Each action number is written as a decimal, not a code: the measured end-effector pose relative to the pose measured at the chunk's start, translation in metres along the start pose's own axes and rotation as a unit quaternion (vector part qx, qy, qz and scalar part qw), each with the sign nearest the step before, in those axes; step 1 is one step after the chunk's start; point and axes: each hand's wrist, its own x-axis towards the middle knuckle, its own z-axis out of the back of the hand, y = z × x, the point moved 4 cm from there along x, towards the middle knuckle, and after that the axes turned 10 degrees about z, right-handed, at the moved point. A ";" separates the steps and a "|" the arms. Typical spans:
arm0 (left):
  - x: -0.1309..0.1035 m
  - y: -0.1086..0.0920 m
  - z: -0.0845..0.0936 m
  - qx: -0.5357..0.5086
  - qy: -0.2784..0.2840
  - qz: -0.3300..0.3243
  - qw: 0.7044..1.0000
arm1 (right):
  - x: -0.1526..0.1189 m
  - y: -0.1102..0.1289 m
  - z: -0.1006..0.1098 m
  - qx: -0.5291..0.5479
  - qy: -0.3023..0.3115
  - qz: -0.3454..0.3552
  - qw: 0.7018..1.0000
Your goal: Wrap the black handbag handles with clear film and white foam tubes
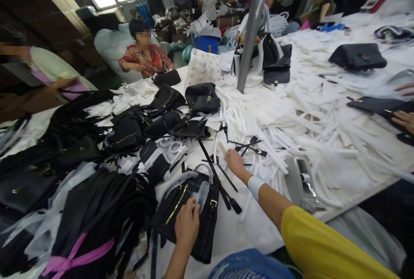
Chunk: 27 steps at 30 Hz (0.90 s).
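A black handbag (181, 223) with a gold zip and a buckled side strap lies in front of me. Cloudy plastic film (202, 192) wraps its handles. My left hand (187, 224) is over the bag's front, its fingers curled and closed on the film's edge. Farther out, my right hand (235, 162), with a white band at the wrist, reaches among loose black straps (247, 145). A flat tan strip (222, 148) sticks out from its closed fingertips. The palm side of both hands is hidden.
Black bags (202, 98) crowd the table's left and middle. A bundle of black straps (103, 210) has a pink tie (77, 255). White padding strips (278, 158) cover the right. A metal post (250, 42) rises from the table. Co-workers sit across; another person's hands (404, 119) are at right.
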 end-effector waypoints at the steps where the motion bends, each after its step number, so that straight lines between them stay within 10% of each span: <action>1: 0.001 0.000 0.001 0.002 -0.013 -0.018 1.000 | 0.004 -0.001 -0.002 0.005 0.007 0.002 1.000; 8: 0.019 0.013 -0.001 -0.241 0.045 -0.023 0.969 | -0.004 -0.003 0.008 0.099 0.067 0.046 0.992; 16: 0.024 0.014 -0.003 -0.456 0.165 0.072 0.872 | -0.158 0.024 0.021 0.364 0.287 0.036 0.885; 27: 0.024 0.019 -0.005 -0.456 0.143 0.049 0.877 | -0.191 0.050 -0.035 0.207 0.229 0.013 0.951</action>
